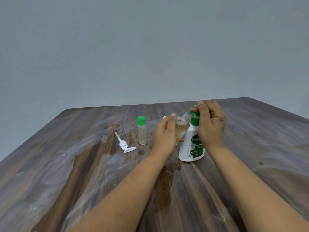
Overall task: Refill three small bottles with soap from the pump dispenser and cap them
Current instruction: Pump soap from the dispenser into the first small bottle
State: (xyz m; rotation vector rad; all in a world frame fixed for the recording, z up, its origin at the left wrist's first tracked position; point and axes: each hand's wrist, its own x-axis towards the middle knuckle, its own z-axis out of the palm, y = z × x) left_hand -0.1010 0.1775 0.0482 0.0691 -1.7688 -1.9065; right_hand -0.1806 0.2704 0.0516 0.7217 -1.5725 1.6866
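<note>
My left hand [164, 133] grips a small clear bottle [182, 127], uncapped and tilted, its threaded neck up against the green spout of the pump dispenser [191, 144]. The dispenser is a white bottle with a green label and green pump, standing upright on the table. My right hand [210, 121] rests on top of its pump head, fingers curled over it. The held bottle has pale yellowish soap inside. A second small bottle [141, 131] with a green cap stands upright to the left, holding pale liquid.
A loose white pump head [124, 145] lies on the wooden table [66, 173] left of the capped bottle. Wet patches and droplets cover the middle of the table. A small white object [164, 117] peeks out behind my left hand. A grey wall stands behind.
</note>
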